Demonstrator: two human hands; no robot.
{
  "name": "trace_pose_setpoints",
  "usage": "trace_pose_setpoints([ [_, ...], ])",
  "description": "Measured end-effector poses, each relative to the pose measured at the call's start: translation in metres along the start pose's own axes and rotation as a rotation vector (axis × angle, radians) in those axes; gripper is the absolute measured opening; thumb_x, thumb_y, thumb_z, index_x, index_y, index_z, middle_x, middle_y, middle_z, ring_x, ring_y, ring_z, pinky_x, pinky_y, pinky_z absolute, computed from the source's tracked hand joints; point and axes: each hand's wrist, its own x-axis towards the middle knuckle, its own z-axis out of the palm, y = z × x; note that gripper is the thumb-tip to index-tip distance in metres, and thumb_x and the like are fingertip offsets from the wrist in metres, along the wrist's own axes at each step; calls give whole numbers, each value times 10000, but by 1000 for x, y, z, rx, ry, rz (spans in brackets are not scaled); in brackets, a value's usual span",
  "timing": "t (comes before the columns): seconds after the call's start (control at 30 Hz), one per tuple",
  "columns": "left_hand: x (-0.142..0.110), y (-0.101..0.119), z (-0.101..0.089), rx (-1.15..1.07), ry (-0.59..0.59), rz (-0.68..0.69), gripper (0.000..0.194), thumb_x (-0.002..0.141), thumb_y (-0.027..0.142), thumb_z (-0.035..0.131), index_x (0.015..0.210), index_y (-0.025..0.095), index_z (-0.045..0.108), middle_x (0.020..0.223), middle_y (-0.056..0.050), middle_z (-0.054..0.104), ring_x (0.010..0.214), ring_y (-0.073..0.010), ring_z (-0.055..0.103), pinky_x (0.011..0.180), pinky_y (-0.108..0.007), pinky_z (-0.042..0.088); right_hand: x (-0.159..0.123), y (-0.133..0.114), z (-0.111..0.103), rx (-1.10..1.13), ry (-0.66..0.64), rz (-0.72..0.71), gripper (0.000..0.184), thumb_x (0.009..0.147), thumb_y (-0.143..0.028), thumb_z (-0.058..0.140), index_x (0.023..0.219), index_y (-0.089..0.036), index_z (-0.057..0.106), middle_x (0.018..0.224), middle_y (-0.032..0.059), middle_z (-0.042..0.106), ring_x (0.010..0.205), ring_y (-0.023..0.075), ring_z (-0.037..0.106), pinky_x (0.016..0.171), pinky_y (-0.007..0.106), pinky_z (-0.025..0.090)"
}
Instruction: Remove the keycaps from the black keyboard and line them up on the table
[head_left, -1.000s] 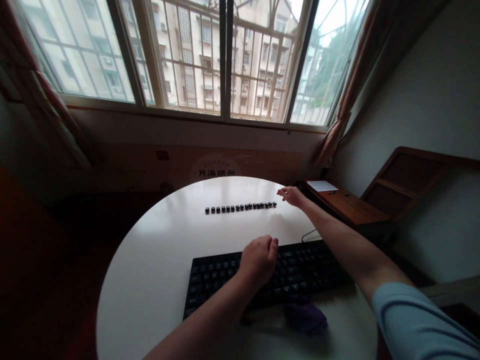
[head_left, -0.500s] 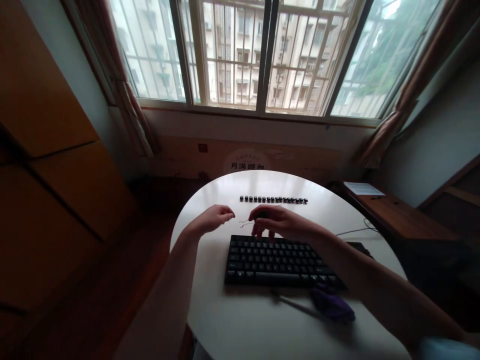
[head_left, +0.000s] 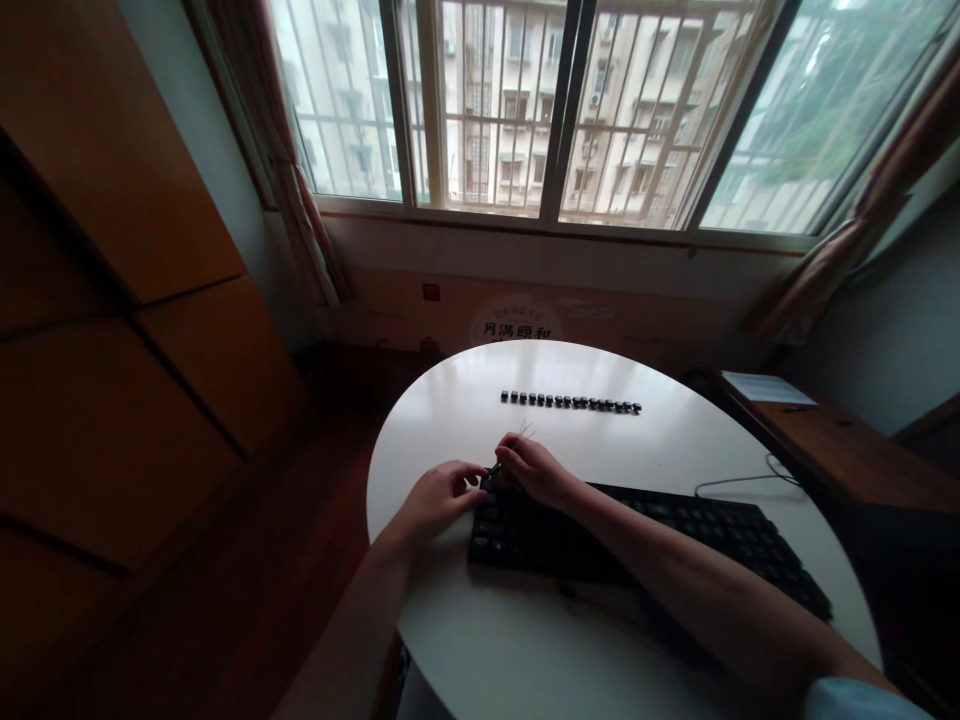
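Had a light blue sleeve (head_left: 847,700) right up close, then a right forearm (head_left: 675,570) slanting over the black keyboard (head_left: 540,540) and putting loads of it in shade. Couldn't identify the dark shape (head_left: 568,592) just on the near side, too murky. Found the keyboard itself lying flat on the white counter (head_left: 450,640), running off to the right, with its top left corner between both hands.

Had the left hand (head_left: 446,495) right at that corner, thumb and fingers a narrow gap apart; couldn't tell if pinching a key or only bracing. Had the right hand (head_left: 536,470) curled with fingers snug round a wire tool (head_left: 526,428), fine wires poking up and away past the knuckles. Couldn't see its lower end properly.

For doing this bit well, probably called for bracing the corner firmly, going gently with the tool, and holding those wires clear of any snag. Probably paid to lift that forearm a little too, for better light.

Further off, saw a loosely curled cable (head_left: 739,479), then a tidy row of small black keycaps (head_left: 571,402), well worth not bumping. Got light from the barred window (head_left: 568,110) beyond.
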Motion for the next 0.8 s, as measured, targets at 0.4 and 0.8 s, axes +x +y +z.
trace_pose_setpoints([
  [0.4, -2, 2, 0, 14, 52, -9, 315, 733, 334, 705, 1015, 193, 700, 878, -33, 678, 718, -158, 587, 668, -255, 463, -6, -18, 2, -279, -80, -56, 193, 958, -314, 478, 832, -190, 556, 599, -8, 661, 576, 136, 601, 619, 229, 421],
  [0.8, -2, 4, -2, 40, 37, 16, 282, 773, 373, 698, 993, 199, 730, 870, -29, 676, 689, -141, 561, 649, -241, 448, -16, -12, 11, -437, -45, -227, 201, 975, -364, 478, 894, -198, 558, 651, 10, 666, 581, 149, 606, 600, 229, 388],
])
